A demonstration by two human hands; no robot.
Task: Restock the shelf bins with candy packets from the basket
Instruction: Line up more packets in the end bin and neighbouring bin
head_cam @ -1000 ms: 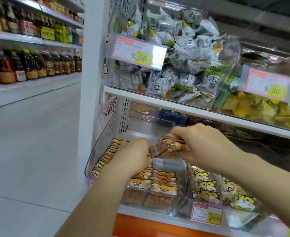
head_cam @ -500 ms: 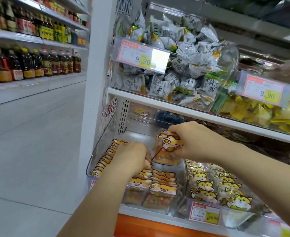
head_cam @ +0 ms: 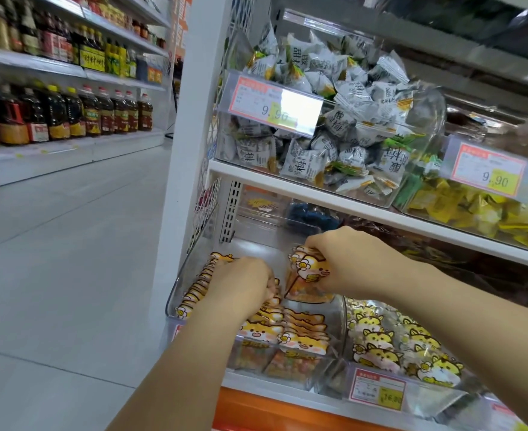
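Observation:
A clear shelf bin (head_cam: 175,293) on the lower shelf holds rows of orange cartoon-cat candy packets (head_cam: 300,331). My right hand (head_cam: 349,262) grips a small stack of these candy packets (head_cam: 308,272) upright over the bin's back right part. My left hand (head_cam: 241,284) is inside the bin with fingers curled against the upright rows; whether it holds a packet is hidden. The basket is out of view.
A neighbouring bin (head_cam: 396,343) on the right holds yellow cat packets behind a price tag (head_cam: 376,388). The white shelf board (head_cam: 381,214) above carries bins of grey-white packets (head_cam: 334,126) and yellow sweets (head_cam: 474,209). A white upright post (head_cam: 188,144) borders the aisle floor and bottle shelves (head_cam: 63,113).
My right hand has turned its packets more upright and brought them lower into the bin. My left hand stays pressed among the rows.

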